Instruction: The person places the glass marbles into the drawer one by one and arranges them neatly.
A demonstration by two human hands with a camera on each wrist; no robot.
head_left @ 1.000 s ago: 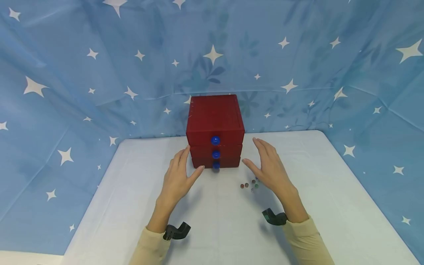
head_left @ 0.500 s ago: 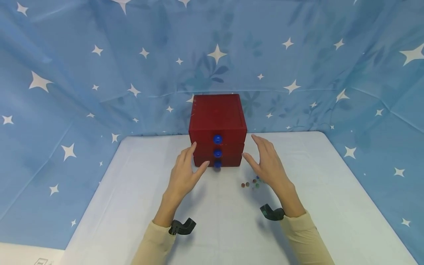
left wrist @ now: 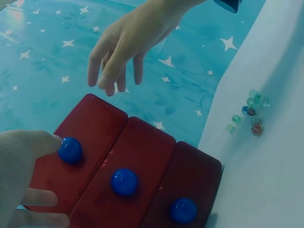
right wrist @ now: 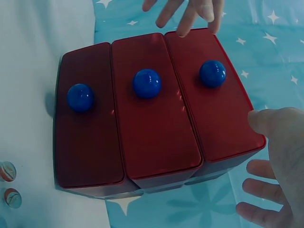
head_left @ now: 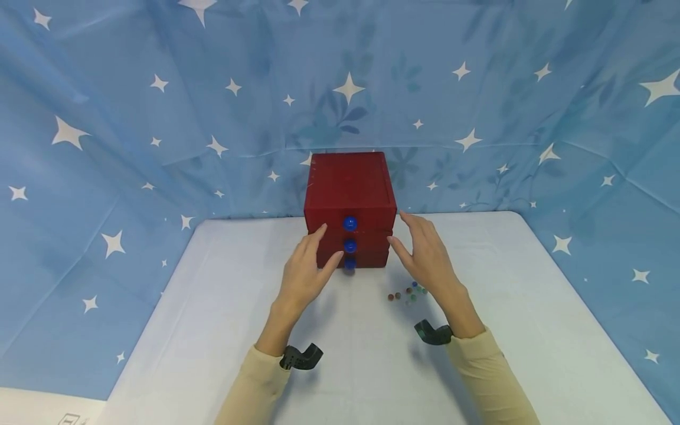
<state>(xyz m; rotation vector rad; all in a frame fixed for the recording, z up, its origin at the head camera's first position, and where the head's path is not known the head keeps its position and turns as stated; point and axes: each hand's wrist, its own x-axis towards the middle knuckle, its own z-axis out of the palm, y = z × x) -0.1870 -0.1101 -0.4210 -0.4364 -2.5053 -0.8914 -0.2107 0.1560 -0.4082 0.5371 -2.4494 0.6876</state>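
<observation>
A red chest of three drawers [head_left: 350, 183], each with a round blue knob [head_left: 350, 224], stands at the back of the white table. My left hand [head_left: 305, 274] is raised in front of its left side, fingers spread, holding nothing. In the head view its fingertips overlap the drawer fronts. My right hand [head_left: 429, 257] hovers by the chest's right side, thumb and fingers apart, also holding nothing. All three drawers are pushed in. Several glass marbles [head_left: 413, 297] lie on the table below the right hand; the left wrist view shows green, blue and brown marbles [left wrist: 251, 114].
The white table [head_left: 212, 330] reaches to a blue curtain [head_left: 255, 118] with white stars, which hangs behind and at both sides. A black strap mount sits on the left wrist [head_left: 301, 357] and another on the right wrist [head_left: 432, 333].
My left hand has moved right and forward, from beside the chest to in front of its drawers. The right hand has shifted slightly forward and left. The chest stays put; the head view has shifted slightly.
</observation>
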